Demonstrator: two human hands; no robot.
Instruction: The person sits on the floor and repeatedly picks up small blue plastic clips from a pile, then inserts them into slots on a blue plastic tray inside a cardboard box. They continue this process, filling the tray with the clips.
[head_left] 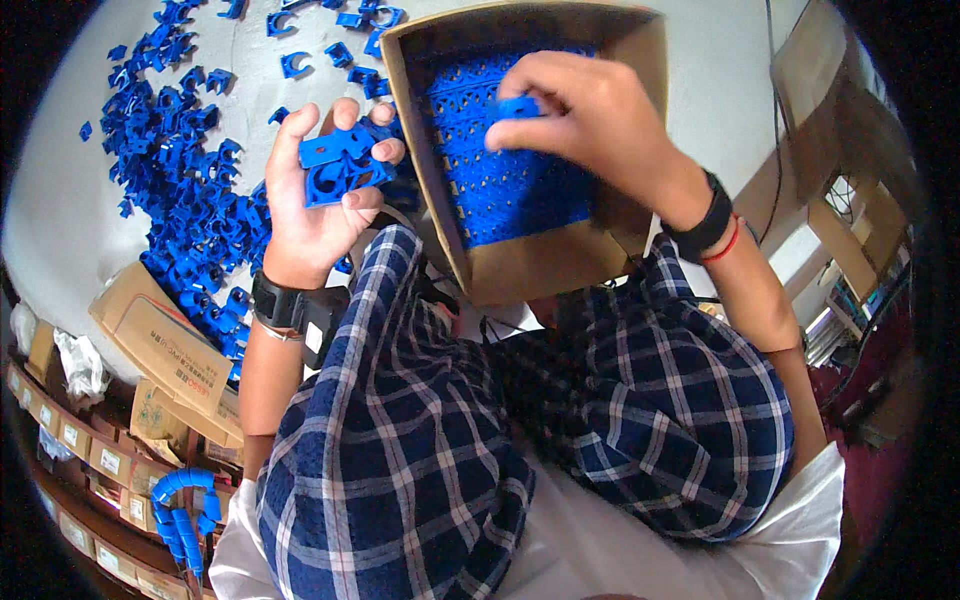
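Observation:
My left hand point(325, 190), palm up, is closed around several blue plastic pipe clips point(343, 172) left of the box. Over the open cardboard box point(530, 277) my right hand point(590, 110) pinches one blue pipe clip point(517, 107) between thumb and forefinger. Inside that box, rows of blue pipe clips point(500, 190) lie packed close together. My right hand covers part of the rows and of the box's far right inside.
A large heap of loose blue clips point(170, 180) spreads over the white surface at the left, with stray ones near the box. An opened carton point(165, 345) stands by the heap. Shelves of small boxes point(105, 460) line the lower left. A dark cable point(775, 120) runs at the right.

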